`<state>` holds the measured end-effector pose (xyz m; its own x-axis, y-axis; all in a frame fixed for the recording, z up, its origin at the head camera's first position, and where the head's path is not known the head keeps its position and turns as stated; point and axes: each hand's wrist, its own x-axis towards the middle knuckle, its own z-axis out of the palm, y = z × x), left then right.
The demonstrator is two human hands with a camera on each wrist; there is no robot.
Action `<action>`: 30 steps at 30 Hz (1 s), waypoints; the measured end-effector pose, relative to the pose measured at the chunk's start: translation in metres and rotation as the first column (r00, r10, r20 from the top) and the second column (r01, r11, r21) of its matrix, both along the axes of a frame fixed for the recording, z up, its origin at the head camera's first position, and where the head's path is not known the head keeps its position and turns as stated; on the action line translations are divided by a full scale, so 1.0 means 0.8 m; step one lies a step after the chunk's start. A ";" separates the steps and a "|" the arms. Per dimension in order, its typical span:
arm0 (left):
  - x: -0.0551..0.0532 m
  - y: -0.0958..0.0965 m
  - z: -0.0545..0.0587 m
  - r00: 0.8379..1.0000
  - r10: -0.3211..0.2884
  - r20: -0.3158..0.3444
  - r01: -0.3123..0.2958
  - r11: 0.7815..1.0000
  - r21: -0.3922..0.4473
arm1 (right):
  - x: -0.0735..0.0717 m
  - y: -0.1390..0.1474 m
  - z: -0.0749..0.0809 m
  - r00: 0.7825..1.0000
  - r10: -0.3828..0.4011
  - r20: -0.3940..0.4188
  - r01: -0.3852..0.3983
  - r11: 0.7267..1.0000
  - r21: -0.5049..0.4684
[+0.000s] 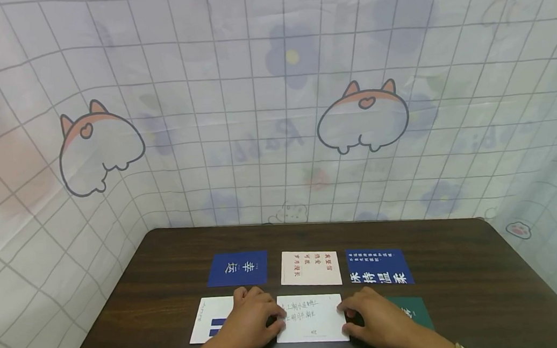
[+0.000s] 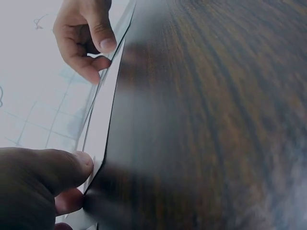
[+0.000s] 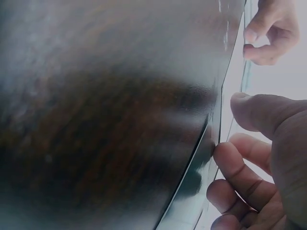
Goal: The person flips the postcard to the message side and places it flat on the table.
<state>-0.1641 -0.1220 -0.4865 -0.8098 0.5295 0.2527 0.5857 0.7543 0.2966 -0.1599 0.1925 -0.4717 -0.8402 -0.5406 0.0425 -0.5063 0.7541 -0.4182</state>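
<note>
A white card with handwritten lines (image 1: 313, 325) lies on the dark table between the two hands. My left hand (image 1: 251, 319) holds its left edge with curled thumb and fingers; in the left wrist view the thumb (image 2: 79, 165) sits at the card's edge. At the right edge, my right hand (image 1: 378, 318) grips with thumb and index finger, the other fingers curled. Beneath the left hand is a partly covered white card with blue bars (image 1: 208, 313). The right hand and forearm hide much of a dark green card (image 1: 421, 310).
Behind the hands lie a blue card with two large white characters (image 1: 239, 268), a pale card with red characters (image 1: 309, 269) and a blue card with white lettering (image 1: 379, 258). The wooden table (image 1: 137, 297) meets a gridded cloth (image 1: 236, 117) at its back and sides.
</note>
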 end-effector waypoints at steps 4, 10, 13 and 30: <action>-0.001 0.001 -0.001 1.000 0.000 0.011 0.001 1.000 -0.003 | 0.000 0.000 -0.001 1.000 0.001 -0.001 -0.001 1.000 0.002; 0.000 0.002 0.001 1.000 0.003 0.008 -0.003 1.000 -0.005 | 0.000 0.000 -0.001 1.000 -0.001 0.001 0.001 1.000 0.007; 0.000 0.002 0.001 1.000 0.001 0.000 -0.001 1.000 -0.005 | 0.000 0.000 0.000 1.000 -0.001 -0.003 0.001 1.000 0.006; -0.003 0.021 0.006 1.000 -0.009 -0.028 0.009 1.000 -0.005 | 0.005 0.017 0.001 0.998 -0.058 -0.009 0.058 0.998 -0.031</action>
<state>-0.1664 -0.1054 -0.4820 -0.7977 0.5378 0.2728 0.6004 0.7503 0.2767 -0.1555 0.2061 -0.4708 -0.8696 -0.4892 0.0669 -0.4663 0.7692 -0.4369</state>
